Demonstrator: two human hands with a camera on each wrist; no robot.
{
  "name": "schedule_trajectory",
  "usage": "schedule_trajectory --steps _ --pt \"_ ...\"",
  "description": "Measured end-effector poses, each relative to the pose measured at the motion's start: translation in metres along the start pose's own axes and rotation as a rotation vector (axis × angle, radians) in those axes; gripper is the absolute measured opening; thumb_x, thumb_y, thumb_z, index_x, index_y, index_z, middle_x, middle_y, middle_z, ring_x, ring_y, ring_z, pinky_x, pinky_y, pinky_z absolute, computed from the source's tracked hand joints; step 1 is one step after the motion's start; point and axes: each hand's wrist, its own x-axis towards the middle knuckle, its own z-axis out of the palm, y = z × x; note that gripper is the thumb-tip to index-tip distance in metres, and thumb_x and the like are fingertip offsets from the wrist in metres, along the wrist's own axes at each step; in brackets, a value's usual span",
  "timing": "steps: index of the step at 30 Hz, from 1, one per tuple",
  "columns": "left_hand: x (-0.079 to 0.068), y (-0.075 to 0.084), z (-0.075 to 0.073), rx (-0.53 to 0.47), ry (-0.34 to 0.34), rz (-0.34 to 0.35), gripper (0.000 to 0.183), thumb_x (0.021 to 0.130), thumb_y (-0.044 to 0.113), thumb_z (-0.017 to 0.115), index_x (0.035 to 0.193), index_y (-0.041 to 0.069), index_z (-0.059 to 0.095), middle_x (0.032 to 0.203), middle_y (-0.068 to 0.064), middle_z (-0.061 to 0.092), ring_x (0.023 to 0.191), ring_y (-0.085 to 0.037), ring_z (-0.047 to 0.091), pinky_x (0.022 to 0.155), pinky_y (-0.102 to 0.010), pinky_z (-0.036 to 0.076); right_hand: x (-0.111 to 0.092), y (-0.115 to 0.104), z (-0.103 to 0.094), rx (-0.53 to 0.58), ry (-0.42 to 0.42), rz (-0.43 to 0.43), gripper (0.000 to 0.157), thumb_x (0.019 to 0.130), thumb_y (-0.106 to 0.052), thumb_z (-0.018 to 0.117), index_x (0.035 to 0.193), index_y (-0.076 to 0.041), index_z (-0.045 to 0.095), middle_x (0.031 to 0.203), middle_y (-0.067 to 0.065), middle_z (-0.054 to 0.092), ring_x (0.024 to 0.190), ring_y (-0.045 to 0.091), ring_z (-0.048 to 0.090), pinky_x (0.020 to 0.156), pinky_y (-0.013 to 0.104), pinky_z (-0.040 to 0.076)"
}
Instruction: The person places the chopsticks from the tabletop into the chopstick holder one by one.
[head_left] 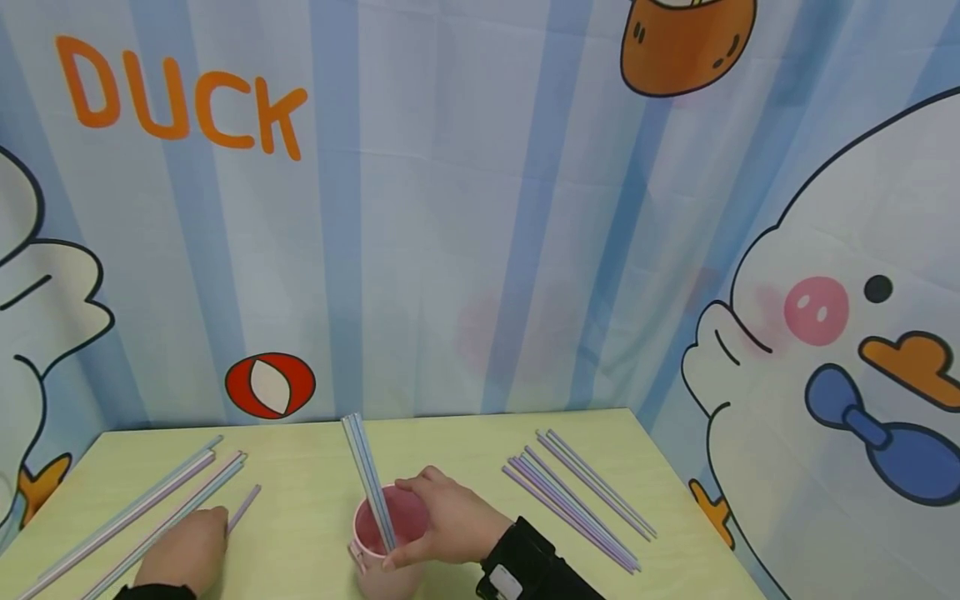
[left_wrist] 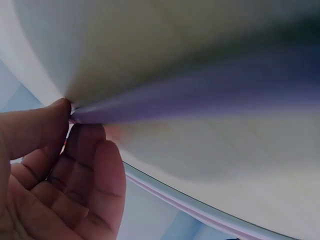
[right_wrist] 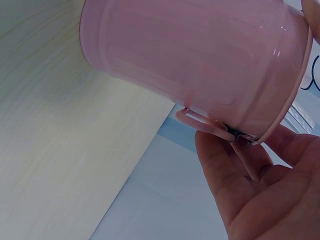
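Observation:
At the left of the table, my left hand (head_left: 186, 550) pinches a thin purple stick (head_left: 243, 507) between thumb and fingers. The left wrist view shows that purple stick (left_wrist: 150, 102) close up, its end at the fingertips. Beside this hand lie long pale blue and pinkish sticks (head_left: 135, 517). My right hand (head_left: 453, 521) grips the rim of a pink metal bucket (head_left: 384, 582) that has small side handles. Inside the bucket, several pale blue sticks (head_left: 365, 467) lean up to the left. The right wrist view shows the bucket's wall (right_wrist: 200, 55) and a side handle (right_wrist: 205, 122) near the fingers.
To the right of the bucket, a group of purple and bluish sticks (head_left: 573, 508) lies slanted on the pale yellow table (head_left: 465, 442). A smaller group of purple sticks (head_left: 596, 483) lies just beyond it. A striped curtain (head_left: 450, 208) with duck drawings hangs behind the table.

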Motion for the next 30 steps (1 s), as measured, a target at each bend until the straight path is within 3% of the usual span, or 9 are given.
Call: schedule_trajectory --steps 7,14,21,26,30 --pt "0.000 0.013 0.004 -0.040 -0.062 -0.021 0.010 0.087 -0.004 0.056 0.095 -0.005 0.051 0.074 -0.008 0.056 0.065 -0.019 0.053 0.062 -0.044 0.050 0.000 -0.001 -0.001 0.009 0.001 0.006 0.087 0.063 -0.066 0.076 0.134 -0.021 0.051 0.112 -0.007 0.053 0.092 0.002 0.050 0.073 0.022 0.054" --pt "0.001 0.020 -0.003 -0.145 -0.065 -0.035 0.019 0.088 0.000 0.055 0.105 -0.005 0.047 0.074 -0.006 0.057 0.061 -0.018 0.051 0.057 -0.039 0.048 0.000 0.000 -0.001 0.019 -0.004 0.008 0.087 0.063 -0.066 0.076 0.134 -0.022 0.051 0.112 -0.008 0.053 0.092 0.002 0.050 0.073 0.023 0.054" --pt "0.005 0.027 -0.023 -0.190 0.025 -0.038 0.035 0.086 0.005 0.060 0.113 -0.008 0.043 0.072 -0.007 0.057 0.061 -0.018 0.050 0.058 -0.039 0.046 0.000 0.000 0.000 0.011 -0.001 0.004 0.088 0.063 -0.067 0.075 0.134 -0.021 0.051 0.112 -0.008 0.052 0.092 0.002 0.050 0.074 0.023 0.054" --pt "0.000 0.032 -0.039 -0.285 0.080 -0.034 0.049 0.088 0.011 0.059 0.126 -0.010 0.036 0.080 -0.007 0.055 0.059 -0.018 0.046 0.053 -0.034 0.040 -0.001 0.001 0.001 0.017 0.006 -0.010 0.087 0.063 -0.066 0.076 0.134 -0.021 0.051 0.112 -0.008 0.052 0.092 0.002 0.051 0.074 0.022 0.053" --pt "-0.001 0.040 -0.055 -0.352 0.098 -0.045 0.054 0.088 0.011 0.058 0.131 -0.011 0.035 0.088 -0.011 0.056 0.066 -0.020 0.050 0.054 -0.033 0.046 -0.001 0.000 0.001 0.017 0.008 -0.013 0.087 0.063 -0.066 0.076 0.134 -0.020 0.051 0.112 -0.007 0.053 0.092 0.002 0.051 0.074 0.022 0.053"
